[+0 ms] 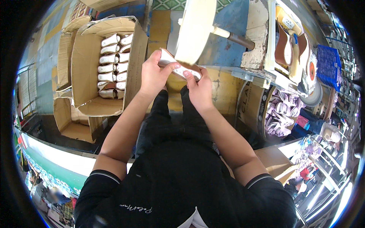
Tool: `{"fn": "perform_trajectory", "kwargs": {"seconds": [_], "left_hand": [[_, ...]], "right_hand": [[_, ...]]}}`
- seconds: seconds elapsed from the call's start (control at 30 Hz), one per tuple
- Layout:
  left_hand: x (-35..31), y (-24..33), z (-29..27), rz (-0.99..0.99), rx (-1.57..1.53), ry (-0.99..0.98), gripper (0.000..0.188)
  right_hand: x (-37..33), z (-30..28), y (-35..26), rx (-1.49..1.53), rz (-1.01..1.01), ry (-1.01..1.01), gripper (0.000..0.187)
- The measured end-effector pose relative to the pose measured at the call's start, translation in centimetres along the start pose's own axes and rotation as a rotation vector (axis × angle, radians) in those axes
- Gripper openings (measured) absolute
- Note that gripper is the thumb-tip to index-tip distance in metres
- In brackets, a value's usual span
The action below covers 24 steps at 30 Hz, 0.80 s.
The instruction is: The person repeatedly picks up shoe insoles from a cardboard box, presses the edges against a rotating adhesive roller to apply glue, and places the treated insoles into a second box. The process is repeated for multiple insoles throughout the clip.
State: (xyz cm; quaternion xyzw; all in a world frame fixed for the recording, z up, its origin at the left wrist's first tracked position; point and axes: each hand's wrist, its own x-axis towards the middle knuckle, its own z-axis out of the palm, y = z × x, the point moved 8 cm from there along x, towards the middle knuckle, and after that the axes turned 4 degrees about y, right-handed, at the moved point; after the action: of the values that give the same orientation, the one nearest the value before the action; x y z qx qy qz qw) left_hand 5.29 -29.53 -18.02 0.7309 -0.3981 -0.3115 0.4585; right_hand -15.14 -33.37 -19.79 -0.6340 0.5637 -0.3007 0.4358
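Note:
Between my two hands I hold a shoe sole with a white face and a brown edge (176, 71), tilted down to the right. My left hand (153, 75) is closed on its left end, the thumb pressed on the white face. My right hand (201, 90) grips the other end, its thumb also on the white face. Just beyond the sole is the lower end of a large cream wheel (194, 32) on a shaft (240, 39). The sole's far edge meets or nearly meets the wheel; I cannot tell whether they touch.
At the left stands an open cardboard box (86, 72) with rows of white and brown soles (108, 59). A painted bench (253, 57) supports the shaft. To its right, a bin holds larger brown-and-white soles (283, 49). A carton of lilac shoe parts (282, 112) and a blue crate (329, 65) are farther right.

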Motion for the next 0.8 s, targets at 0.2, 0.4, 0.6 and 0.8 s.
{"fn": "perform_trajectory", "kwargs": {"seconds": [0.2,0.4,0.6,0.8], "left_hand": [[-2.6,-2.6,3.6,-0.172,-0.323,0.131,0.024],[-4.0,-3.2,6.1,-0.247,-0.533,0.188,0.021],[-4.3,-3.5,8.0,-0.323,-0.757,0.21,0.022],[-4.7,-2.2,8.9,-0.334,-0.863,0.204,0.02]], "right_hand": [[2.0,-3.2,-1.2,-0.316,-0.05,-0.135,0.069],[4.1,-5.0,-4.3,-0.42,-0.205,-0.205,0.068],[4.6,-5.7,-7.3,-0.515,-0.28,-0.252,0.058],[4.6,-6.4,-9.2,-0.524,-0.34,-0.207,0.062]]}}
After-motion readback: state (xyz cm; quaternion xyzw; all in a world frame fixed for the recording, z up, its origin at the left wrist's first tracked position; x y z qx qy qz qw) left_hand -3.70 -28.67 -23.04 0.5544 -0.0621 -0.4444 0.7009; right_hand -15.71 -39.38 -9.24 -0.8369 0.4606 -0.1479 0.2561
